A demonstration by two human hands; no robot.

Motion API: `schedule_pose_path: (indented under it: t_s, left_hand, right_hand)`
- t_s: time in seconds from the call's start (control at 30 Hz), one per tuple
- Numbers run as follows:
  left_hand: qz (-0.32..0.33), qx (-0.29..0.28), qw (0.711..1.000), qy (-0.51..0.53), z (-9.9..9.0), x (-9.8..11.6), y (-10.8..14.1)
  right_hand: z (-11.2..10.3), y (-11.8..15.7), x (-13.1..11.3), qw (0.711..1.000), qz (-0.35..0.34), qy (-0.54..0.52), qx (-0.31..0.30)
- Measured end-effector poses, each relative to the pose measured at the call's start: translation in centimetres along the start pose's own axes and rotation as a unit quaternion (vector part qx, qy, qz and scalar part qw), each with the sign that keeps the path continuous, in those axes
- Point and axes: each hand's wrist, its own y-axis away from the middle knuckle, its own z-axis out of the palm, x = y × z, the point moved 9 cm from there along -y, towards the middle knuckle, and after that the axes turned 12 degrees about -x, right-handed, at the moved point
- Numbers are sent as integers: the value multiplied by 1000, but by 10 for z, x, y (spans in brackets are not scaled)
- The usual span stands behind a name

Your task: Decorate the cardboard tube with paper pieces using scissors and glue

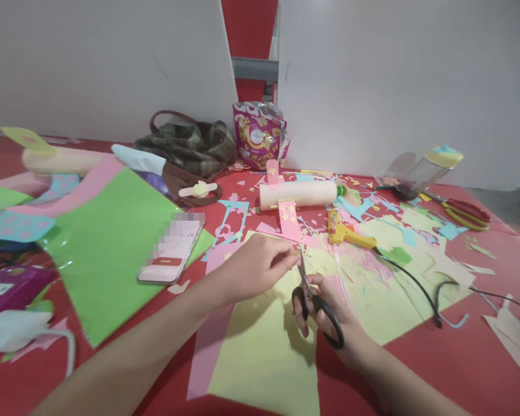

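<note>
scissors [304, 279] pointing forward, slightly left, right fingers [302, 328] through handles [337, 345], left fingers [286, 264] pinched, hold unclear

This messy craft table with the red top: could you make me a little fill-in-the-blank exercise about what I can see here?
1. The person's right grip holds a pair of ____ with black handles.
2. The glue gun is coloured ____.
3. The phone lies on a bright ____ sheet.
4. In the picture, the snack packet stands to the ____ of the plaid bag.

Missing words: scissors; yellow; green; right.
</note>
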Motion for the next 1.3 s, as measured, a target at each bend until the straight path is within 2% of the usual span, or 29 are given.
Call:
schedule_pose_path:
  t_s: [0.63, 0.83, 1.0, 1.3]
  left_hand:
    - [-53, -4, 997, 47, 2, -12, 0]
    - [-52, -4, 996, 72, 3, -13, -1]
    - [-62, -6, 992, 106, 9, -17, -2]
    - [-56, 25, 981, 182, 21, -18, -3]
  right_hand:
    - [-1, -1, 2, 1000, 13, 0, 15]
    - [-1, 0, 3, 1000, 13, 5, 14]
    - [-2, 0, 0, 1000, -5, -2, 16]
    - [-2, 3, -5, 999, -30, -24, 34]
